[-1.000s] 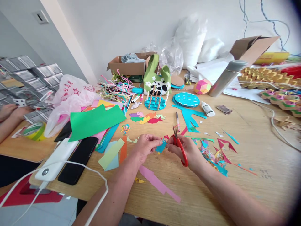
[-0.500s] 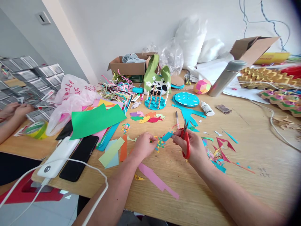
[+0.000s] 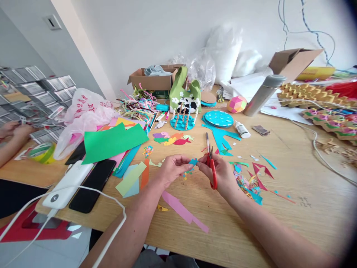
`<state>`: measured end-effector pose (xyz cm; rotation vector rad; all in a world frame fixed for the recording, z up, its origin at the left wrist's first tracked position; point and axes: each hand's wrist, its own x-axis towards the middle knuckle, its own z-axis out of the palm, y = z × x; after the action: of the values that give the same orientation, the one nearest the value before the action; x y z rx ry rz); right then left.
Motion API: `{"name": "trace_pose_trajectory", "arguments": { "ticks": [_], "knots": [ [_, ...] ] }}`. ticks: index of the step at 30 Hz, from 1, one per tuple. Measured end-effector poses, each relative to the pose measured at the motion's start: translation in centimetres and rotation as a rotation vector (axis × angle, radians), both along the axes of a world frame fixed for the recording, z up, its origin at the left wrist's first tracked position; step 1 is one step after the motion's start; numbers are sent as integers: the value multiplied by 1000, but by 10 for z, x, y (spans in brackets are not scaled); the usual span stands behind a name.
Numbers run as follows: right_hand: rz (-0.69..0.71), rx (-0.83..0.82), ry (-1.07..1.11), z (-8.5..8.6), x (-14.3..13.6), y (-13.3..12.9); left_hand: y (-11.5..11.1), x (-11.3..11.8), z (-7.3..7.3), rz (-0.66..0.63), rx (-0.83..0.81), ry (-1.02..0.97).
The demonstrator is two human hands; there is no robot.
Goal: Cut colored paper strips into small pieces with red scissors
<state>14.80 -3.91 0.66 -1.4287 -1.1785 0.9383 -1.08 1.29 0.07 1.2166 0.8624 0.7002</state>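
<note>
A small piece of blue paper (image 3: 193,161) is pinched between the fingertips of my left hand (image 3: 175,169) and my right hand (image 3: 216,171). Red-handled scissors (image 3: 213,173) also sit in my right hand, blades pointing up and away from me. Just below the blue piece lie tiny coloured paper bits (image 3: 187,174), partly covered by my left fingers. Another small heap of paper bits (image 3: 148,150) lies farther left. A pink paper strip (image 3: 181,208) rests between my forearms. Beyond my hands are several coloured paper fish (image 3: 171,140) and a pen (image 3: 207,139).
Paper scraps (image 3: 251,178) are strewn at the right. Coloured sheets (image 3: 114,143), a phone (image 3: 92,186) and a power bank with a white cable (image 3: 67,184) lie left. Behind stand a green panda bag (image 3: 185,93), glue bottle (image 3: 242,129) and flask (image 3: 263,95). Another person's hands (image 3: 16,130) work far left.
My left hand has risen from the paper bits and taken hold of the blue piece's left end. My hands are closer together. The view has shifted slightly.
</note>
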Motion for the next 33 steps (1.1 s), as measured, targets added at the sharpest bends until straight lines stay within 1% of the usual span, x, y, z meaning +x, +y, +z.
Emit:
{"name": "trace_pose_trajectory", "arguments": {
  "ticks": [4,9,12,16,18,20,22,25,27,29,33],
  "knots": [
    [32,-15,52,-1,-1,0,-1,2,-3,11,17,46],
    [22,-13,53,4,-2,-2,-1,1,0,-20,2,67],
    [22,-7,70,3,-1,-2,-1,0,1,-21,-3,65],
    [-38,31,89,0,2,0,-2,1,1,13,-35,48],
    [-82,52,78,1,3,0,-1,1,0,57,-50,26],
    [-95,67,75,4,2,-1,2,-1,-1,126,-48,-19],
    [-107,92,97,8,0,-2,8,-3,-2,239,-27,-94],
    [-161,153,118,11,0,-3,18,-9,-3,482,-6,-225],
    [-194,169,110,12,1,-4,22,-12,-3,582,-14,-267],
    [-216,164,106,11,2,-4,23,-13,-2,620,-30,-273],
    [-238,184,101,8,3,-3,19,-13,2,592,-49,-231]
  ]
}}
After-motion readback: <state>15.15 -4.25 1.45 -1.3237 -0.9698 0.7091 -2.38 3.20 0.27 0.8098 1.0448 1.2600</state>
